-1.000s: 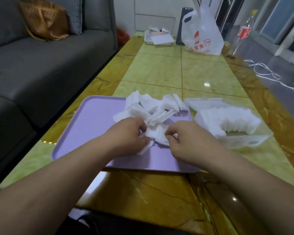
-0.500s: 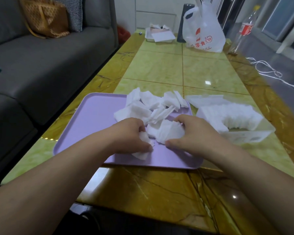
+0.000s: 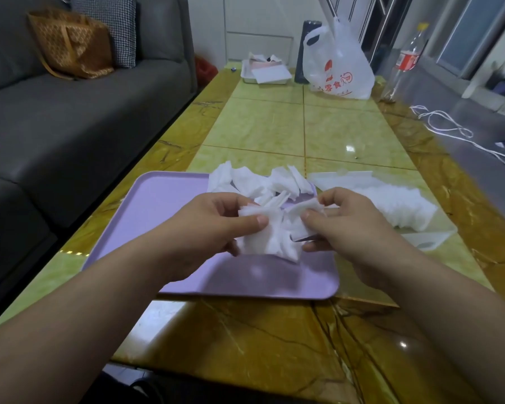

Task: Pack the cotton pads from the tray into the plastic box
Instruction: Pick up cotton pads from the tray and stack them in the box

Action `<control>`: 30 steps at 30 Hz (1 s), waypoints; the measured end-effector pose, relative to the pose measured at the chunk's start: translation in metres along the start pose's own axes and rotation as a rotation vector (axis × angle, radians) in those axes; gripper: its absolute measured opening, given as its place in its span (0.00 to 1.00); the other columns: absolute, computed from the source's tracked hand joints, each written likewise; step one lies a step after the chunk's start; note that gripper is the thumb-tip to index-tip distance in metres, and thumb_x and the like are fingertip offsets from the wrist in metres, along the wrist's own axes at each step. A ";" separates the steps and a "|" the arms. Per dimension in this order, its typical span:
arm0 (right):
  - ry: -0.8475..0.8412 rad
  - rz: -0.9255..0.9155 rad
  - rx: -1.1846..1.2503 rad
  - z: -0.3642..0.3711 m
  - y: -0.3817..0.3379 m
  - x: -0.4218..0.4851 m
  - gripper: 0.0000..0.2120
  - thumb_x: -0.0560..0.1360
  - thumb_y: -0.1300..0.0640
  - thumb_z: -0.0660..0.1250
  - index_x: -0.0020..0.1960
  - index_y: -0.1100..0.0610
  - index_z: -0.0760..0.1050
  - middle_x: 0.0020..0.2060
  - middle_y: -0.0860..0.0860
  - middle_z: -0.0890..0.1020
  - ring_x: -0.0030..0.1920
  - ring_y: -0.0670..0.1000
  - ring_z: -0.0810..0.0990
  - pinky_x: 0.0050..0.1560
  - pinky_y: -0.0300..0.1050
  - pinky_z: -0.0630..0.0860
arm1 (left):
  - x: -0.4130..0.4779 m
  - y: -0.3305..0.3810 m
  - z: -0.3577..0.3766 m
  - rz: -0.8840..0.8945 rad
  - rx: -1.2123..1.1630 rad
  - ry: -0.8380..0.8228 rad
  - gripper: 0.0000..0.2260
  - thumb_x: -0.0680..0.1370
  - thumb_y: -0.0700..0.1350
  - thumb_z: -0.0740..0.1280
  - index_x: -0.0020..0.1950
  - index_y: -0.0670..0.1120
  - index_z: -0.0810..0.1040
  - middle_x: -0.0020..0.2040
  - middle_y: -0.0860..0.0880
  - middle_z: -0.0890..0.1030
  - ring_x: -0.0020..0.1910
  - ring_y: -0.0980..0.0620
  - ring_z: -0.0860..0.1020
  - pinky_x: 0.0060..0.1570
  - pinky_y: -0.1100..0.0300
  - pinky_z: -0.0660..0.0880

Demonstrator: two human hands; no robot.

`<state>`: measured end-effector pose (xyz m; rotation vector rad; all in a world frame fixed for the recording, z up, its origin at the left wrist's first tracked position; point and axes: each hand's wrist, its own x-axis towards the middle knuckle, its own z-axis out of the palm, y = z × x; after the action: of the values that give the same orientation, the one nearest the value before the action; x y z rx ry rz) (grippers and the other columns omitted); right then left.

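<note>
A bunch of cotton pads point(image 3: 267, 237) is held over the lilac tray point(image 3: 158, 205), pinched from both sides. The grip of the left hand point(image 3: 213, 225) is closed on it, thumb laid across the top, and the grip of the right hand point(image 3: 344, 225) is closed on the opposite edge. More loose pads point(image 3: 251, 182) are left heaped at the tray's far side. A fanned row of packed pads point(image 3: 391, 202) is already seated in the clear plastic box point(image 3: 426, 240), which stands on the desk point(image 3: 347, 132) just beside the tray, to the right. The step in hand is judged to be the squaring of the bunch. It would best be done by levelling the edges and pressing the pads flat together before they are carried across, so that they can be slid in against the row without any being shed or creased.
</note>
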<state>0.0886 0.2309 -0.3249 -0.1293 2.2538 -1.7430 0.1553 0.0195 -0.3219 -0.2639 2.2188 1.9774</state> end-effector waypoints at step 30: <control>-0.327 0.159 0.429 0.019 0.003 -0.004 0.15 0.85 0.65 0.57 0.63 0.72 0.77 0.58 0.65 0.85 0.59 0.63 0.85 0.60 0.56 0.83 | 0.007 -0.004 0.017 0.141 -0.043 0.100 0.07 0.74 0.37 0.77 0.50 0.40 0.82 0.43 0.43 0.86 0.39 0.49 0.84 0.37 0.57 0.79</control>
<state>0.0983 0.2150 -0.3310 -0.1281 1.5851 -1.9116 0.1490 0.0357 -0.3290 -0.2226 2.3169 2.1307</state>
